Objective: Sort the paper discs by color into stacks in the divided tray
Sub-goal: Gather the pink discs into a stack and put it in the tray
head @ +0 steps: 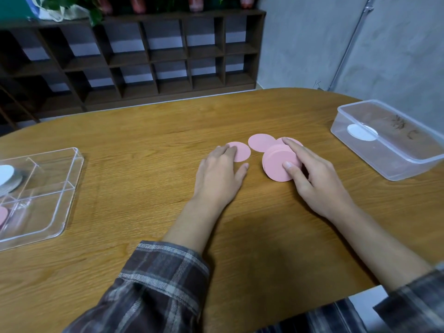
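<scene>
A stack of pink paper discs [277, 165] stands tilted on the table's middle, and my right hand [310, 176] grips it between thumb and fingers. My left hand [219, 173] lies flat with its fingertips resting on a single pink disc [241, 152]. Another loose pink disc [260, 142] lies just behind, between the hands. The clear divided tray [69, 188] sits at the left edge; it holds a white disc stack [6, 175] in a far compartment and a pink disc [3, 215] in a near one.
A clear plastic box [394, 164] at the right holds a few white discs [361, 132]. The wooden table [144, 152] has a rounded far edge. A dark cubby shelf [144, 58] stands behind it, against the wall.
</scene>
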Action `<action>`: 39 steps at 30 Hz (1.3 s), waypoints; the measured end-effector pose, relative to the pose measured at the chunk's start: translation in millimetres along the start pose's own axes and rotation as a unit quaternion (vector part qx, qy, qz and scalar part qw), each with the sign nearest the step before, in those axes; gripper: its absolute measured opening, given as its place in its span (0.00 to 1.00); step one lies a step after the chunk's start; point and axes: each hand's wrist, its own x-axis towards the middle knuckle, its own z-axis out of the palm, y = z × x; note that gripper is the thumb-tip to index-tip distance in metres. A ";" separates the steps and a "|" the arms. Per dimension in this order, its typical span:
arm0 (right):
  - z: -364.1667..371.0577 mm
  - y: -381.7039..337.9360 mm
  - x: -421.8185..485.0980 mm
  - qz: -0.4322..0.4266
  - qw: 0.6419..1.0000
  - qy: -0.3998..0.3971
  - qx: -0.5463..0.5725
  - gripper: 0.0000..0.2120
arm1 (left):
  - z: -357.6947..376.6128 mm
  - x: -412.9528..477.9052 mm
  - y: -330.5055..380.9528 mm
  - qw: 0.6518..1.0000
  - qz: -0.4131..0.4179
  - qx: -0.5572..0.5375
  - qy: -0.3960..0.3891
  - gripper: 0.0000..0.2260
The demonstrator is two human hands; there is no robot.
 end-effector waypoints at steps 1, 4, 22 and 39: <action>0.0 -0.2 -0.2 0.002 1.000 0.003 0.002 0.24 | -1.8 0.0 0.3 1.000 -0.001 -0.006 0.014 0.22; -0.3 -0.3 -0.3 0.004 1.000 0.005 0.007 0.25 | -6.6 -0.6 0.5 0.999 -0.004 -0.017 0.033 0.18; -2.4 0.0 0.4 0.001 0.999 0.038 0.001 0.24 | -12.4 -7.5 10.7 0.978 0.095 -0.083 0.164 0.11; -3.2 -1.0 -1.9 0.012 0.997 -0.015 0.080 0.22 | 7.8 -9.0 30.0 0.961 0.092 -0.238 0.102 0.14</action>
